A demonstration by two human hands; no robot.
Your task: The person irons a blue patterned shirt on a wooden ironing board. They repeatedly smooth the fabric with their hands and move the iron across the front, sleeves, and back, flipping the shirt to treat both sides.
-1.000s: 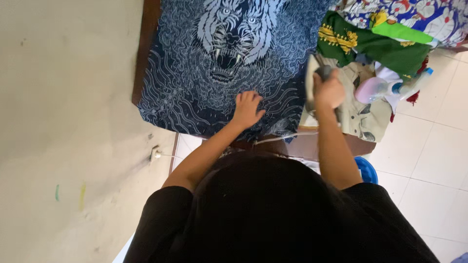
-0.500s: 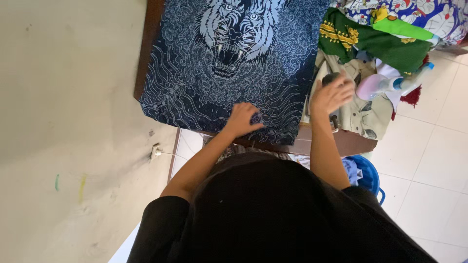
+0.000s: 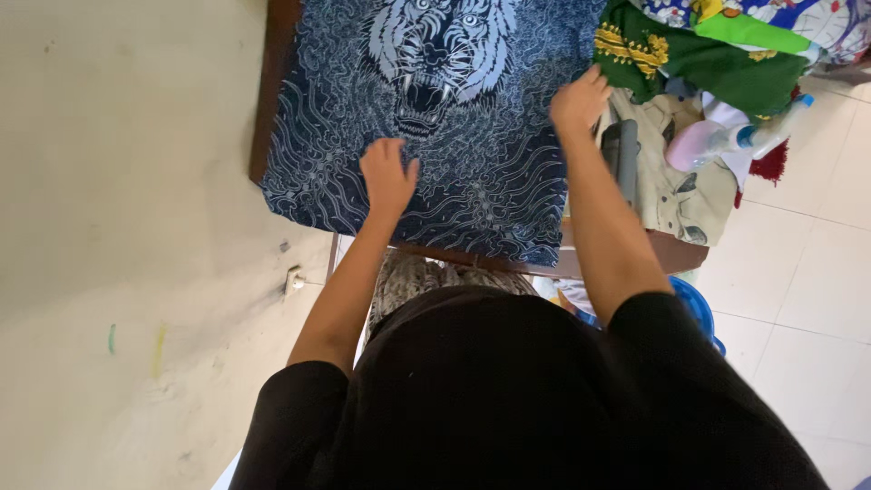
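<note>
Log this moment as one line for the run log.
left hand: flat on dark blue tiger-print cloth | right hand: at cloth's right edge | iron: set down, untouched

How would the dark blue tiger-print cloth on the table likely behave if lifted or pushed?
The tiger-print cloth is probably floppy: it lies flat and its near edge drapes over the table edge. Pushed, it would likely bunch rather than slide whole. It seems light, flattening under the left hand.

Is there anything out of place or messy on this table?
Yes. At the right end, clothes lie in a loose pile: a green garment over a beige shirt, with the iron and a pink spray bottle resting on them. The dark tiger-print cloth lies flat.
</note>
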